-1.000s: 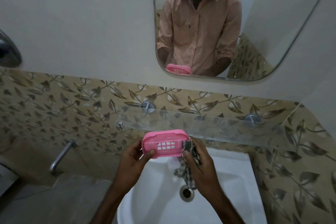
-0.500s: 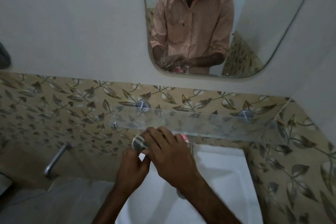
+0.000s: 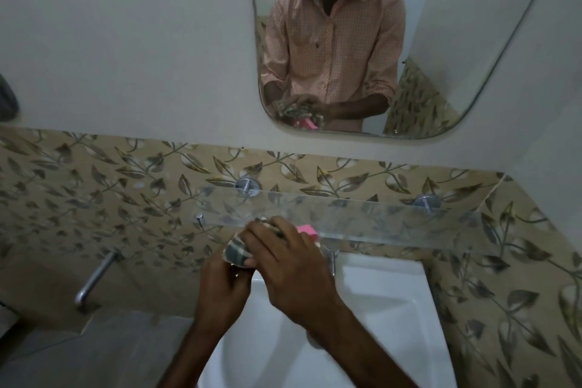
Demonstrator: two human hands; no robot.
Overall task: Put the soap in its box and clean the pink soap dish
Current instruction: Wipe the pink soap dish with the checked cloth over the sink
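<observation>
Above the back edge of the white washbasin [image 3: 387, 309], the right hand [image 3: 285, 264] lies on top of a small bundle. Its fingers are spread and curled down over a checked cloth [image 3: 236, 251], pressing it against the pink soap dish [image 3: 306, 230]. The left hand [image 3: 222, 288] comes up from beneath on the basin's left side. Its fingers are bent round the cloth-covered end of the dish and grip it from below, though exactly where its fingertips meet cloth or plastic is hidden by the other hand. Only a corner of the pink soap dish shows, poking out past the right knuckles toward the wall behind the basin. The rest is under cloth and fingers, so I cannot tell which way up it is held. Both forearms reach in over the front of the basin.

Just behind the hands a small chrome tap [image 3: 331, 260] stands at the back rim of the basin. A clear glass shelf [image 3: 393, 222] runs along the wall above the basin on two round metal brackets, and the dish corner sits close under its front edge. To the left of the basin a second metal tap [image 3: 94, 277] sticks out of the leaf-patterned tiles [image 3: 110, 186]. Higher on the plain wall above the basin hangs a mirror [image 3: 472, 41]. It shows a person in an orange checked shirt with the same cloth and a bit of pink between the hands.
</observation>
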